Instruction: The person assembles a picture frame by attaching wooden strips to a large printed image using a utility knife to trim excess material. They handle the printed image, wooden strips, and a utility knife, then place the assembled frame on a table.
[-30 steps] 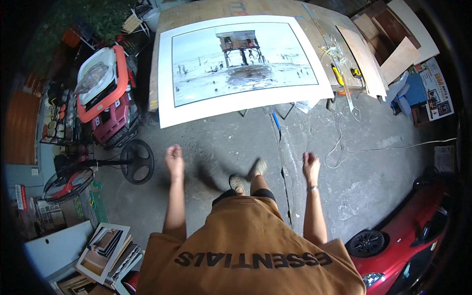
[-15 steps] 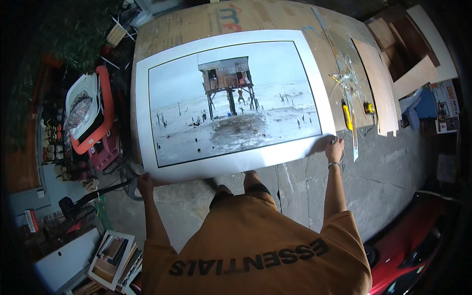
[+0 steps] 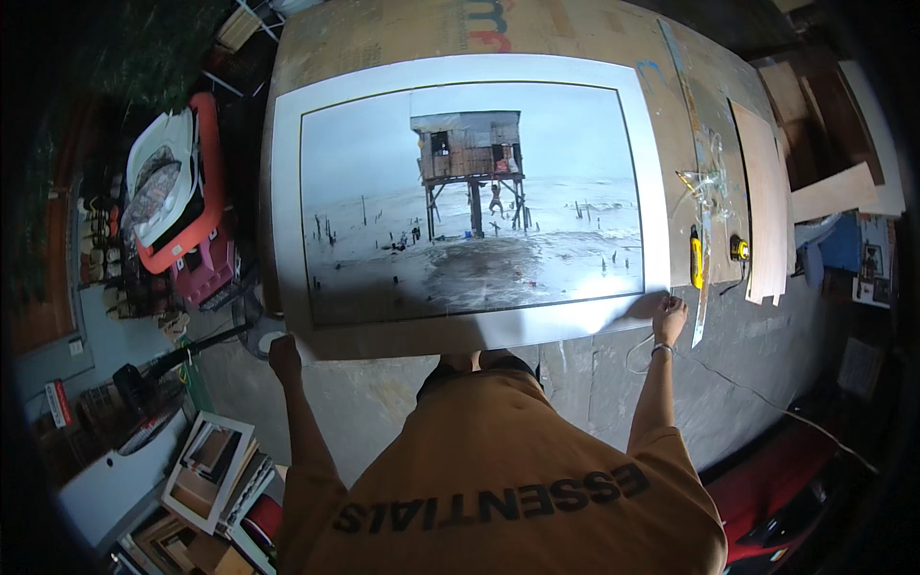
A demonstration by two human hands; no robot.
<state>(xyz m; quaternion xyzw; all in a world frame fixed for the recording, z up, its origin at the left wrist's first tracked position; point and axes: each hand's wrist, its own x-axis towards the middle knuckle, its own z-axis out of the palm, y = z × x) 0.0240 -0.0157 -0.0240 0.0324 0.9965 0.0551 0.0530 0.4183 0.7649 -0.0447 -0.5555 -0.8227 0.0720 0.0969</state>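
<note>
A large photo print (image 3: 374,220) with a wide white border shows a hut on stilts over water. It lies over a cardboard-covered table (image 3: 393,43), its near edge reaching past the table toward my body. My left hand (image 3: 285,357) is closed on its near left corner. At the near right corner, my right hand (image 3: 670,319) pinches the border between thumb and fingers. A band of shadow crosses the near border. Close to the right hand are a yellow utility knife (image 3: 697,261) and a long metal ruler (image 3: 702,311).
A yellow tape measure (image 3: 739,248) and a pale wooden strip (image 3: 760,206) lie on the table's right side. Left of the table stand a red-rimmed carrier (image 3: 205,182) and a fan (image 3: 182,353). Several picture frames (image 3: 206,470) lean at lower left. A cord (image 3: 757,391) crosses the floor at right.
The print has turned slightly, its near edge now more level, and appears farther right in view. Both hands keep their corners. The whole view has shifted too.
</note>
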